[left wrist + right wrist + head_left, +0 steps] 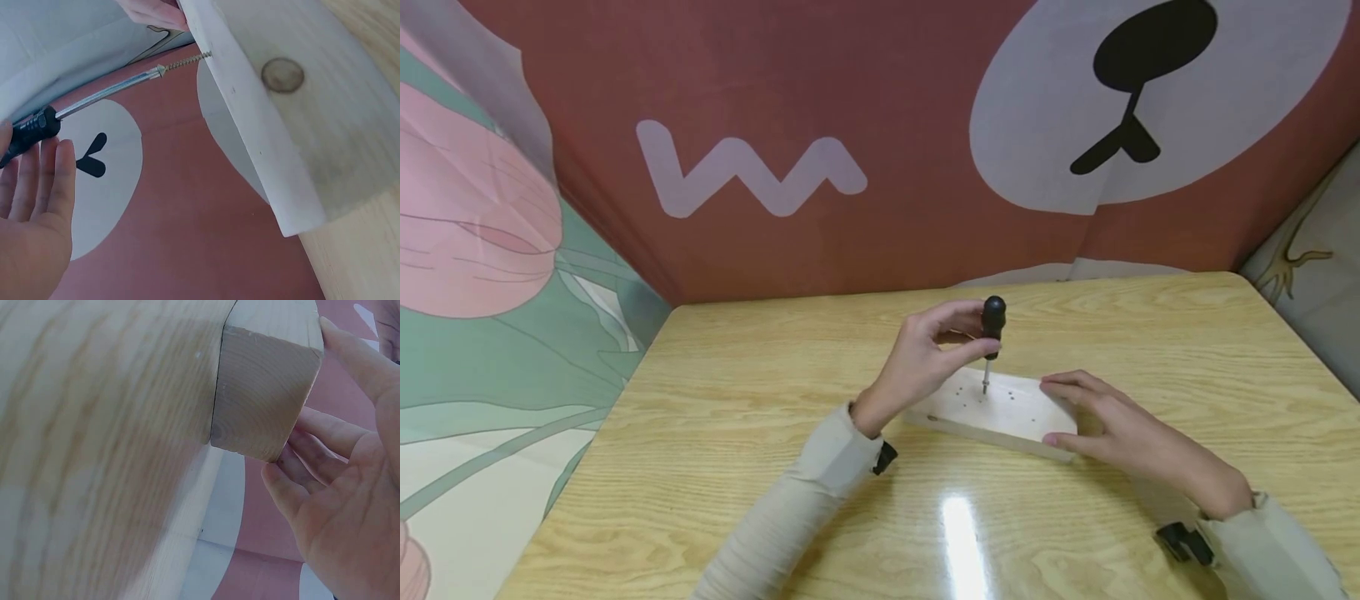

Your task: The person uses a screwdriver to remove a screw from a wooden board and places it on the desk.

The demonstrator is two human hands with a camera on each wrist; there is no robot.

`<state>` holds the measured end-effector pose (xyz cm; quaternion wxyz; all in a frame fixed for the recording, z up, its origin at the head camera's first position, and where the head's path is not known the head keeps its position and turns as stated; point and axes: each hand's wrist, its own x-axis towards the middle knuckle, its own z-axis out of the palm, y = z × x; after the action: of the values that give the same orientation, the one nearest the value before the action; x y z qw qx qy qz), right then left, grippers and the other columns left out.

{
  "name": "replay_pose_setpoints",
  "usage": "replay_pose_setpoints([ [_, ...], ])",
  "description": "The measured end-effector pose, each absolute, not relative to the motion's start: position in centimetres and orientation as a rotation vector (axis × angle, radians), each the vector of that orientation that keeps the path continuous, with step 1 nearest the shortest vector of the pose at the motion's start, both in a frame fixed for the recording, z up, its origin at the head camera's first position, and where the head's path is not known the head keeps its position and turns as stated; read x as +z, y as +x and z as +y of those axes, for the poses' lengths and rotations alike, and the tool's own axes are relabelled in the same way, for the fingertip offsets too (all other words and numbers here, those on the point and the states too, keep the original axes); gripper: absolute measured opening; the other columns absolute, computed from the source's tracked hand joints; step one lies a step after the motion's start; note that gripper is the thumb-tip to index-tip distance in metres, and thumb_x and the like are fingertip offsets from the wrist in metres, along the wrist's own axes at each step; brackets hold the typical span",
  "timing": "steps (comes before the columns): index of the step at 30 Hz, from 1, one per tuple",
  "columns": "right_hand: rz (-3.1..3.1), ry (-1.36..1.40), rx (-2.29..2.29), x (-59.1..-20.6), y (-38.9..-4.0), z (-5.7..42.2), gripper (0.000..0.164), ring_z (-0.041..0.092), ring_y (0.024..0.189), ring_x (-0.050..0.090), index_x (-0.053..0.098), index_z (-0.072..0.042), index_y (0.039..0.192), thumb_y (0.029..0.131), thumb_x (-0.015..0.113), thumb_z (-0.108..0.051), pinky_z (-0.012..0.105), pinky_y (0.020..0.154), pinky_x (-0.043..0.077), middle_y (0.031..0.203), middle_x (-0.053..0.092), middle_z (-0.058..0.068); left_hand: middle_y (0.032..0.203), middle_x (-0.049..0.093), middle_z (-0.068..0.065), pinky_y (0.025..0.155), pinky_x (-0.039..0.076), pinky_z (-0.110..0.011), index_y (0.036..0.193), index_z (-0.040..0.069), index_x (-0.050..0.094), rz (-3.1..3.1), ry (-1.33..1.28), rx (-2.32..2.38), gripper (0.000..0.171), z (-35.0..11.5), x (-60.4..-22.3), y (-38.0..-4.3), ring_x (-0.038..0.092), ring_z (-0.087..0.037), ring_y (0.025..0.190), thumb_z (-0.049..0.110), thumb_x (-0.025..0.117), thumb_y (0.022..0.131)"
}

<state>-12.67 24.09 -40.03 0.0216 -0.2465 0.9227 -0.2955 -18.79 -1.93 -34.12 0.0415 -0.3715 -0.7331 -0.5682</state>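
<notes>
A pale wooden block (1007, 417) with several small holes in its top lies on the table. My left hand (925, 346) holds a screwdriver (993, 321) by its black handle, thumb on one side and fingers on the other. The screwdriver stands nearly upright over the block. In the left wrist view, its metal shaft meets the head of a brass-coloured screw (184, 61), whose tip is at the block's top face. My right hand (1120, 425) grips the block's right end, thumb at the near edge and fingers at the far edge.
The wood-grain table (737, 400) runs back to a red printed cloth (850, 242) hanging behind it. Another printed cloth (475, 350) hangs on the left. A dark knot (283, 75) marks the block's side. Both forearms wear pale sleeves with black wrist mounts.
</notes>
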Motion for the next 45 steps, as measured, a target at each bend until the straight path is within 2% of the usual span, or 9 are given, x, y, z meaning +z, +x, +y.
replay_pose_setpoints([
  [4,2.854,-0.750,-0.923,-39.99,-12.64,24.09,0.065,0.043,0.126,0.052,0.055,0.004,0.136,0.088,0.075,-0.035,0.063,0.097,0.047,0.136,0.054,0.021,0.106,0.074,-0.019,0.084,0.060,-0.025,0.116,-0.002,0.066,-2.221,-1.122,-1.789,0.031,-1.60,-34.25,-18.79,0.073,-0.024,0.094,0.003,0.075,0.086],
  [7,2.851,-0.739,-0.926,-39.97,-12.65,24.08,0.065,0.043,0.126,0.051,0.055,0.004,0.136,0.088,0.075,-0.035,0.064,0.098,0.047,0.136,0.054,0.021,0.109,0.073,-0.021,0.085,0.061,-0.027,0.119,-0.003,0.065,-2.225,-1.126,-1.856,0.031,-1.56,-34.22,-18.67,0.074,-0.026,0.096,0.002,0.072,0.089],
  [16,2.863,-0.756,-0.923,-40.05,-12.69,24.10,0.065,0.042,0.125,0.053,0.055,0.003,0.136,0.088,0.076,-0.036,0.061,0.097,0.048,0.135,0.055,0.020,0.115,0.072,-0.018,0.088,0.059,-0.026,0.128,0.001,0.063,-2.334,-1.167,-1.852,0.037,-2.03,-33.76,-18.45,0.072,-0.019,0.100,0.001,0.069,0.092],
  [24,2.869,-0.768,-0.921,-40.16,-12.72,24.13,0.065,0.041,0.125,0.053,0.056,0.004,0.135,0.087,0.076,-0.035,0.061,0.097,0.047,0.135,0.055,0.019,0.106,0.073,-0.017,0.086,0.059,-0.023,0.123,0.001,0.065,-2.303,-1.121,-1.760,0.034,-1.81,-33.93,-18.46,0.073,-0.020,0.094,0.006,0.072,0.090],
  [31,2.874,-0.768,-0.907,-40.10,-12.71,24.15,0.066,0.040,0.125,0.053,0.055,0.003,0.136,0.088,0.076,-0.036,0.060,0.097,0.048,0.136,0.055,0.019,0.112,0.073,-0.018,0.089,0.059,-0.026,0.124,0.000,0.065,-2.290,-1.096,-1.845,0.031,-1.93,-33.92,-18.24,0.074,-0.022,0.097,0.004,0.067,0.094],
  [40,2.874,-0.780,-0.895,-40.21,-12.70,24.34,0.065,0.040,0.125,0.053,0.055,0.003,0.137,0.088,0.075,-0.036,0.060,0.095,0.049,0.136,0.055,0.019,0.110,0.071,-0.021,0.085,0.061,-0.029,0.118,-0.002,0.065,-2.234,-1.117,-1.904,0.030,-1.71,-34.07,-18.43,0.073,-0.020,0.095,0.001,0.071,0.089],
  [45,2.877,-0.793,-0.891,-40.21,-12.71,24.33,0.065,0.040,0.125,0.053,0.055,0.003,0.137,0.089,0.075,-0.035,0.060,0.096,0.049,0.136,0.055,0.019,0.111,0.070,-0.023,0.086,0.061,-0.030,0.120,-0.003,0.063,-2.197,-1.108,-1.918,0.030,-1.63,-34.31,-18.36,0.073,-0.025,0.097,0.000,0.069,0.091],
])
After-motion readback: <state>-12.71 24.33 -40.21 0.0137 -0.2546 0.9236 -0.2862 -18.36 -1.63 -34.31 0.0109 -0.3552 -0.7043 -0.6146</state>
